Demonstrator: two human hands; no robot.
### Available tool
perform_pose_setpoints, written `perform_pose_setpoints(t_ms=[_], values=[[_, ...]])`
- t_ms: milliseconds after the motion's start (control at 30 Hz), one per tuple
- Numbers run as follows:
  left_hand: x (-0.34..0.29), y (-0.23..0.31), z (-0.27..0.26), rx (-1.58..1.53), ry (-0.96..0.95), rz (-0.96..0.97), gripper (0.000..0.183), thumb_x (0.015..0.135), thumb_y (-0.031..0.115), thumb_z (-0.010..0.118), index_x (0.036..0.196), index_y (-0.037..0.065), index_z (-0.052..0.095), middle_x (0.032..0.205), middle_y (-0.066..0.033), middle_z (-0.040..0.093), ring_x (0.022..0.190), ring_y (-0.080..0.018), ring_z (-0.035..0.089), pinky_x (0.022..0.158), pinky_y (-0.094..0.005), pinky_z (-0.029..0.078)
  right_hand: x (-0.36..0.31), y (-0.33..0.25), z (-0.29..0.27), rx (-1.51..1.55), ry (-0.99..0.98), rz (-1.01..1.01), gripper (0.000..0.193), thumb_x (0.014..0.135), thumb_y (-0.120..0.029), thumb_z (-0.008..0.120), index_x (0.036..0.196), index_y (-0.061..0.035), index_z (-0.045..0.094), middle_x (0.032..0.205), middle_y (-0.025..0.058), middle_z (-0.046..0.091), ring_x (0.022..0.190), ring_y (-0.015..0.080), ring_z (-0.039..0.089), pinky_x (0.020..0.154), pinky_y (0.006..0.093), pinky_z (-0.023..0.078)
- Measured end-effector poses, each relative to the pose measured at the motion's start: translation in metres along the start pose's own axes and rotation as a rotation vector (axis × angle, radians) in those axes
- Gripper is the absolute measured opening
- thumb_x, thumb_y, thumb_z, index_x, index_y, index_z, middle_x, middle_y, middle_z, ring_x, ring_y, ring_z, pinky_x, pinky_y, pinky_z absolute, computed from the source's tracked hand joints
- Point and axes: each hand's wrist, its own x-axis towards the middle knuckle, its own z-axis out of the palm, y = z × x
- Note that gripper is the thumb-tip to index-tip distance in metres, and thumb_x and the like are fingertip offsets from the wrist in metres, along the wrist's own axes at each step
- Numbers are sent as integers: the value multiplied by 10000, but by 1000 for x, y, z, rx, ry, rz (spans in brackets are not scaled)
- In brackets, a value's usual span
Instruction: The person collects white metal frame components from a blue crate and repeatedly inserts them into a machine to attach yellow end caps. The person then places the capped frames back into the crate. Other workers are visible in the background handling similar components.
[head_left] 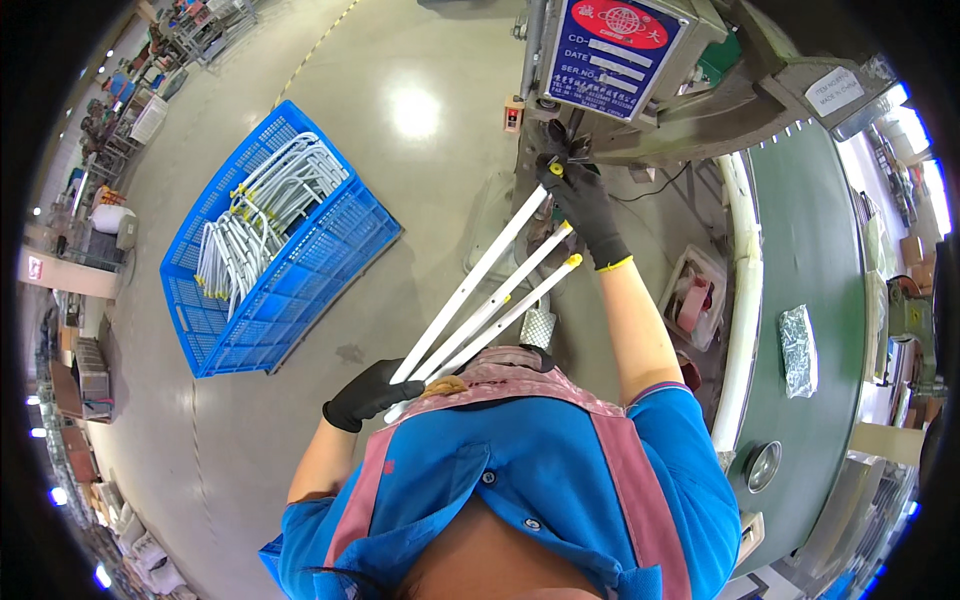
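My left hand [367,393], in a black glove, grips the near ends of three white metal tubes [480,300] with yellow end caps. The tubes slant up and to the right toward a grey machine [640,110]. My right hand [583,205], also in a black glove, holds the far tip of the longest tube up at the machine's working point, just under its blue plate. The other two tube tips lie beside that wrist.
A blue plastic crate [270,250] with several bent white tubes sits on the floor to the left. A green worktable [810,300] curves along the right, carrying a shiny bag [798,350] and a round metal dish [763,465]. A small bin [695,295] stands below it.
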Motion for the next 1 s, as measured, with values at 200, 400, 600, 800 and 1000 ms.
perform_pose_setpoints(t_ms=[200, 400, 600, 800, 1000], values=[[-8, 18, -20, 1, -71, -32, 532, 837, 351, 661, 1221, -2, 557, 1056, -91, 639, 934, -146, 568, 821, -278, 445, -3, -4, 9, 286, 25, 300, 275, 883, -176, 606, 1110, -27, 648, 924, 8, 654, 832, 81, 562, 766, 244, 453], [3, 10, -45, 61, -173, 2, 515, 838, 325, 653, 1214, -12, 555, 1022, -87, 634, 899, -142, 565, 801, -278, 448, -1, -11, 6, 153, 27, 360, 294, 891, -239, 595, 1090, -29, 649, 915, 14, 649, 814, 97, 564, 748, 250, 456], [10, -1, -56, -62, -250, -16, 394, 865, 223, 612, 1188, 2, 578, 1047, -91, 650, 943, -168, 585, 883, -294, 432, -11, 2, 20, 181, 103, 440, 301, 890, -263, 592, 1077, -32, 636, 873, 51, 640, 804, 110, 572, 735, 266, 461], [16, 4, -66, -39, -255, 56, 321, 911, 230, 560, 1132, 4, 616, 991, -106, 663, 900, -162, 594, 831, -284, 455, -16, 16, 33, 83, 111, 414, 317, 886, -300, 592, 1075, -50, 646, 831, 114, 673, 676, 139, 615, 636, 285, 477], [24, -6, -73, 35, -265, 68, 378, 868, 222, 618, 1173, 0, 590, 1012, -101, 660, 915, -167, 593, 844, -289, 449, -42, 28, 30, 91, 109, 490, 467, 888, -282, 596, 1236, 20, 523, 1055, 143, 646, 941, 185, 609, 837, 286, 462]])
